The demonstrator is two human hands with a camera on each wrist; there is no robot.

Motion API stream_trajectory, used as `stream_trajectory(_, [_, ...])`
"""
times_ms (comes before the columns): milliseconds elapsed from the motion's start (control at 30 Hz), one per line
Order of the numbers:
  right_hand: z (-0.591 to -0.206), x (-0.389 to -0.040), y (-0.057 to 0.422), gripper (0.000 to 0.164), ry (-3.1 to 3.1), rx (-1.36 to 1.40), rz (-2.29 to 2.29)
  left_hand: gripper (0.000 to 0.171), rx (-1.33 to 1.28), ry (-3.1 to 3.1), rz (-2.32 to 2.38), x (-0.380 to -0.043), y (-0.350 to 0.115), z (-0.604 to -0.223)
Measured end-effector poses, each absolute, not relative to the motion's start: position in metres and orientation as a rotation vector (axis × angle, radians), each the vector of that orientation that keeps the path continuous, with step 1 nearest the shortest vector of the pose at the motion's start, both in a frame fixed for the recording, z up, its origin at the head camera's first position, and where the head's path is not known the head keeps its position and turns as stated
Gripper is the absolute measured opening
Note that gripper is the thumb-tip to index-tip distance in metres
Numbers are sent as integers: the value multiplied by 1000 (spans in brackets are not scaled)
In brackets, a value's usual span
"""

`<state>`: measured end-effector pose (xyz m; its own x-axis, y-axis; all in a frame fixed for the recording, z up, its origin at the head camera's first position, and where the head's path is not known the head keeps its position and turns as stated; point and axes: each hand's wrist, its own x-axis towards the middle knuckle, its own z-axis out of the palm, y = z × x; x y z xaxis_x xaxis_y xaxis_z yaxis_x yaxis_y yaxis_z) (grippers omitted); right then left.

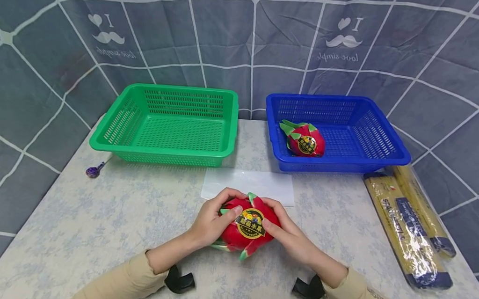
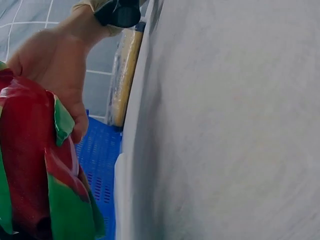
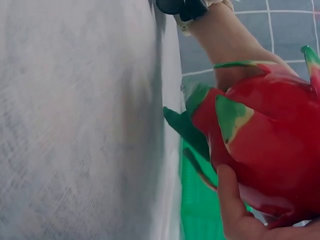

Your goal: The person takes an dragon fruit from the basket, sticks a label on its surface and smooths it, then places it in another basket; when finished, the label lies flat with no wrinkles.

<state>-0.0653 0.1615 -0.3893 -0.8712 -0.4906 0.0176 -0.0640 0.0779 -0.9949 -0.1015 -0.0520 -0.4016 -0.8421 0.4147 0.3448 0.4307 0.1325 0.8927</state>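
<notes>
Between both hands, above the middle of the table, is a red dragon fruit with green-tipped scales and a round black-and-gold label facing up. My left hand grips its left side, thumb on top beside the label. On the other side my right hand holds it, with the thumb touching the label's right edge. The left wrist view shows the fruit close up, and the right wrist view shows its glossy scales. A second dragon fruit lies in the left part of the blue basket.
A green basket stands at the back left, with a small purple-wrapped lollipop in front of it. A white sheet lies behind the hands. Two pasta packs, the nearer pack with a blue label, lie at the right.
</notes>
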Motion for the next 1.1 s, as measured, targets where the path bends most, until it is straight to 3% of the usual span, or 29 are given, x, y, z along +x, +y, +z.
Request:
stream_trajectory(700, [-396,-54,140,27,2318,-391,-2054,24,-843,-2381,-1592,-86,-43,-398])
stream_trajectory(1100, [-401,-53,138,26,2403,-392,-2086,24,-860,-2424,-1482,-89,-40,-400])
